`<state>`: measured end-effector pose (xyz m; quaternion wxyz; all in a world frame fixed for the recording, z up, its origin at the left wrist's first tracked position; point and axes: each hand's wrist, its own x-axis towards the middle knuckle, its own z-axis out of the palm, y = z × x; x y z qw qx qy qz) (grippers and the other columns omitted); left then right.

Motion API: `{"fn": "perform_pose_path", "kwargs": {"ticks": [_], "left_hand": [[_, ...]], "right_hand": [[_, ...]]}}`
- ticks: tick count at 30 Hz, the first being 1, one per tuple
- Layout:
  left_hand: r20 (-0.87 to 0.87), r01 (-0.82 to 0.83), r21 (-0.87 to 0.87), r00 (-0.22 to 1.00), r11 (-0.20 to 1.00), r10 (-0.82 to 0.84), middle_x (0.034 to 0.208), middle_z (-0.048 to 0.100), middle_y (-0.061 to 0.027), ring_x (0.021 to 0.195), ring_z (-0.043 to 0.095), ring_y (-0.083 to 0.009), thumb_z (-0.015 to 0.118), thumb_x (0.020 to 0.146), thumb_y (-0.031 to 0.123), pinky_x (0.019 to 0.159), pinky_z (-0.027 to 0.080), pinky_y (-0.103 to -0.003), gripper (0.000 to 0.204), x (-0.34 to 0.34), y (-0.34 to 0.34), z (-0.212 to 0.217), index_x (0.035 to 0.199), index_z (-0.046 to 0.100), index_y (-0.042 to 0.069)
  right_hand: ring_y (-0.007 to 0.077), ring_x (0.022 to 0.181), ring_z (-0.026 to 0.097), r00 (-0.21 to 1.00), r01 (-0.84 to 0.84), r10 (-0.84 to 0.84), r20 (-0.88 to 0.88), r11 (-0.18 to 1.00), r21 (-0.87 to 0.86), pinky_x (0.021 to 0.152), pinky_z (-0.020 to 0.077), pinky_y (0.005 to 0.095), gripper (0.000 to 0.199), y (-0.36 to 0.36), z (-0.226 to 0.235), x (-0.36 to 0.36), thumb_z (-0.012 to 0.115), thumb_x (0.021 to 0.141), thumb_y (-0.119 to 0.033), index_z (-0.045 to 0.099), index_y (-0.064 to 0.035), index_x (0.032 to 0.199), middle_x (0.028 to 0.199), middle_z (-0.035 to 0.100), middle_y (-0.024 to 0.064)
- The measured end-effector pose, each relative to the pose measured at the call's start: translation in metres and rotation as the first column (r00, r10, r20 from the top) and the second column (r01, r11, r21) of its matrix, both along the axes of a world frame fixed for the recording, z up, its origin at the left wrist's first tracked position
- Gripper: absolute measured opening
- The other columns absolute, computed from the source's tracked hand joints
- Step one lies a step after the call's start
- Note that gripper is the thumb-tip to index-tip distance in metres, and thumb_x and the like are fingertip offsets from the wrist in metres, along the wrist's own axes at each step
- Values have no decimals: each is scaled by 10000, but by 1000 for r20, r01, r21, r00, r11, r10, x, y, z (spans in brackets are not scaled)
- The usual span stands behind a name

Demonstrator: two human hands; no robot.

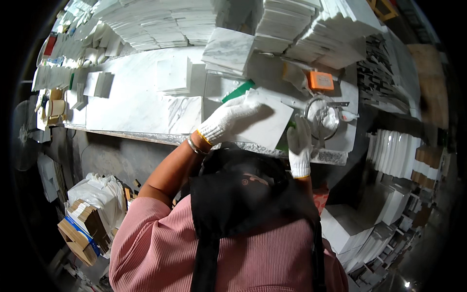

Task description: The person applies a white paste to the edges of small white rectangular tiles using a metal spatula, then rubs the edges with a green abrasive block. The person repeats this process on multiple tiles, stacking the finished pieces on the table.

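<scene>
One white marble tile [265,127] lies on the tabletop [131,104] under the left hand [232,118], spread flat on it; the right hand [299,141], fingers loosely extended, touches its right edge.

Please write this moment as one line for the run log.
left hand: flat on white marble tile | right hand: at tile's right edge | bench: orange block, round bowl

both gloved hands, left hand [232,118] and right hand [299,144], on white marble tile [265,127]

Marble-topped workbench [131,104] — loose white tiles [173,75], orange block [321,80], perhaps a saw blade [322,117].
</scene>
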<state>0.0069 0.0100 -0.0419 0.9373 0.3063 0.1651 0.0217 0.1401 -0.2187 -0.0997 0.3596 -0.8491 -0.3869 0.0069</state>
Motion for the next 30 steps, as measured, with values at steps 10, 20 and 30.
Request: {"fn": "perform_pose_path", "kwargs": {"ticks": [10,20,30], "left_hand": [[-140,-160,96,975,982,173,1210,584,0,1099,537,-84,561,997,306,973,424,-268,414,2,-12,-14,1310,537,38],[-65,-296,-51,954,954,292,1212,570,-68,1135,520,-143,434,1044,371,1018,406,-295,452,17,-6,-12,1279,518,-7],[121,-277,883,915,379,385,934,667,-66,737,615,-98,611,949,139,680,521,-233,464,9,12,-8,1386,486,43]], "right_hand": [[56,933,540,514,183,187,-837,929,320,797,440,225,433,50,77,-13,595,969,-318,594,3,1261,1044,634,8],[132,721,623,468,-19,144,-872,988,153,605,475,249,368,25,72,-2,584,959,-318,616,22,1094,897,682,92],[123,898,612,653,231,96,-752,920,317,751,506,257,252,22,63,-4,619,895,-42,622,60,1126,1041,635,83]]}}
